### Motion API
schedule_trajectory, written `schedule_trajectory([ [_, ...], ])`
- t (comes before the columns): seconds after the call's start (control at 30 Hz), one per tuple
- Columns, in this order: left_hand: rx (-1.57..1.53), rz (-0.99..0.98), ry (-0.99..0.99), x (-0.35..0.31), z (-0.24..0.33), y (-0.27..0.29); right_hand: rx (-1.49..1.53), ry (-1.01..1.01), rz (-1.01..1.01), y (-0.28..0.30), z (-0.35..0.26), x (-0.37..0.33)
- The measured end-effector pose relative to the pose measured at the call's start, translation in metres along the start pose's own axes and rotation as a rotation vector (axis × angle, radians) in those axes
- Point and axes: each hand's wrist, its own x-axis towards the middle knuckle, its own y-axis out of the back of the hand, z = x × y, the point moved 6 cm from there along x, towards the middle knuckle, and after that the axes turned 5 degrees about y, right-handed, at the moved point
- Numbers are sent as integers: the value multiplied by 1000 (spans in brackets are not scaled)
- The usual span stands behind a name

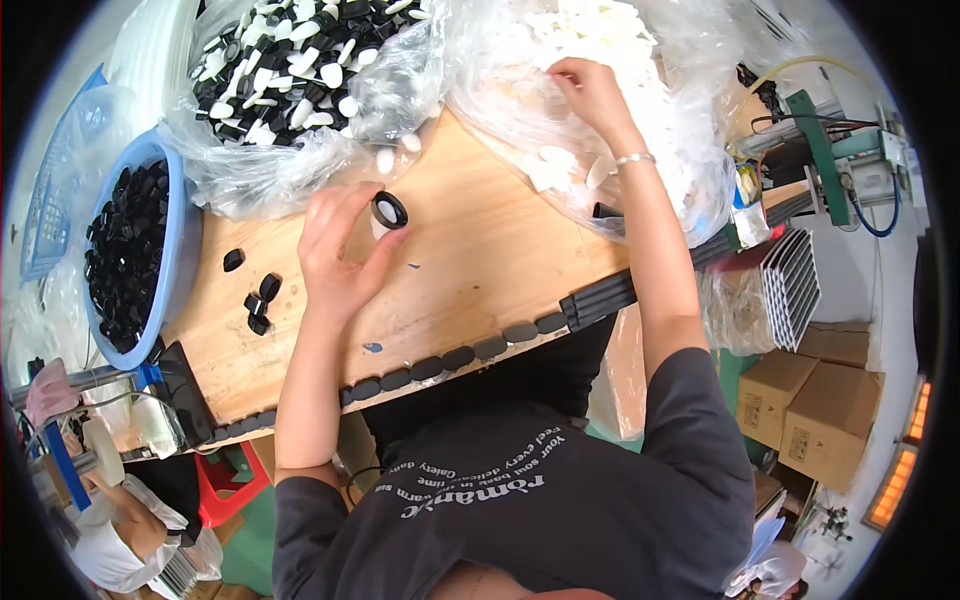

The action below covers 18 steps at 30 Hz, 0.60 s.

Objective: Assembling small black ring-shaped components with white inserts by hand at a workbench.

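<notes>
My left hand (338, 240) is closed, with thumb and fingertips around a small oval piece (391, 211) with a black rim and a white middle, just above the wooden table. My right hand (596, 98) reaches over an open clear plastic bag (520, 130) of small white parts (600, 35). Its thumb and fingers are pinched together; what they hold, if anything, is too small to make out. Several small black caps (257, 305) lie on the table to the left of my left forearm.
A second plastic bag (240, 185) at the far left holds mixed black and white pieces. A blue basin (185, 230) of black caps stands at the left. Dark padding lines the table's near edge (425, 369). Machine parts (815, 150) stand at the right, cardboard boxes (835, 410) below.
</notes>
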Motion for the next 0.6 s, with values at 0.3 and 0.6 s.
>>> schedule_trajectory([
  [0.3, -26, 6, 39, -2, -11, -1, -338, 154, -270, -57, -15, 20],
  [0.6, 72, 109, 53, -6, -13, -2, 983, -90, -205, -52, -176, -63],
])
